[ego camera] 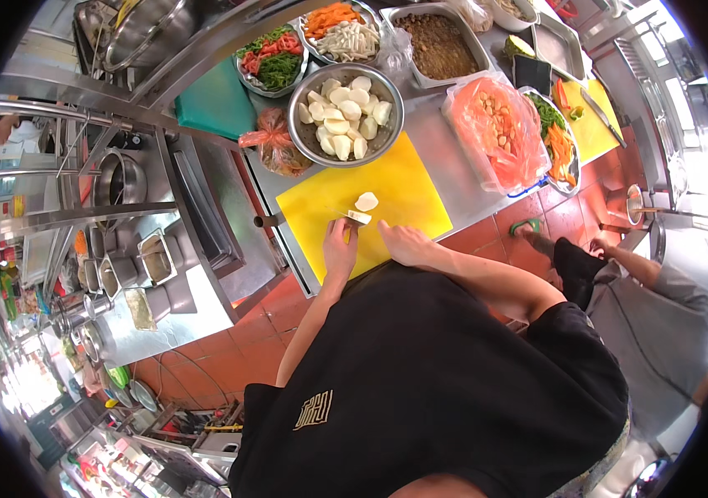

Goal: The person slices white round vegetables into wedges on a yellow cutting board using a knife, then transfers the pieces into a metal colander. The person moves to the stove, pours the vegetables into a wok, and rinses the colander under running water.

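My left hand [340, 246] is over the yellow cutting board [404, 180], fingertips at the near edge of a cut white vegetable piece [359, 216]. A thin line runs beside that piece; whether it is a blade in my fingers is too small to make out. Just beyond lies a second peeled white piece [366, 201]. My right hand [409, 244] rests low over the board, fingers bent together and pointing toward the pieces, apart from them. Its palm side is hidden. A steel bowl [297, 134] of peeled white vegetable pieces [349, 111] stands at the board's far edge.
A tied bag [282, 146] is left of the bowl. Vegetable trays [276, 59] and a pan of brown food [438, 46] stand behind. Rightward are a bag-lined tub [494, 127] and a knife [603, 118] on another board. A co-worker [646, 336] is at my right.
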A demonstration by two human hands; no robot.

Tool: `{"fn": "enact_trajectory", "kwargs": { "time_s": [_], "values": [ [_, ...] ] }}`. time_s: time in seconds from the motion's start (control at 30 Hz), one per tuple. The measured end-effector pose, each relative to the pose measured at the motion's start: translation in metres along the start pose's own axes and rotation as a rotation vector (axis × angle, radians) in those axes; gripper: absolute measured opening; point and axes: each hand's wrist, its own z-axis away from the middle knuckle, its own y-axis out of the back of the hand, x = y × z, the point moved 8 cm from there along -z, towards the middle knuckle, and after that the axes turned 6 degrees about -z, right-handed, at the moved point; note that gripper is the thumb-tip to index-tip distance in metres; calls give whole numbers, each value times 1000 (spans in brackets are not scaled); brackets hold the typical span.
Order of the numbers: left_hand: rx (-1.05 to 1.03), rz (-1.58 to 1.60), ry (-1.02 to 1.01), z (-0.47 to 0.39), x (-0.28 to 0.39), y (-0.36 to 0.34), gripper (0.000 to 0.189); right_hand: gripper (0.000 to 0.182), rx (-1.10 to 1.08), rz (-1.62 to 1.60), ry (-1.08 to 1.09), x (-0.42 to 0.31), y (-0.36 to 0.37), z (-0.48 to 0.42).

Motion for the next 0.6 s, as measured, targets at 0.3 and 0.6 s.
{"fn": "enact_trajectory", "kwargs": {
  "time_s": [0.3, 0.6],
  "values": [
    [9, 24, -1, 1, 0, -6, 14, 21, -37, -14, 24, 27, -20, -11],
    [-4, -40, 112, -1, -5, -17, 50, 24, 112, -224, 70, 39, 4, 8]
  ]
}}
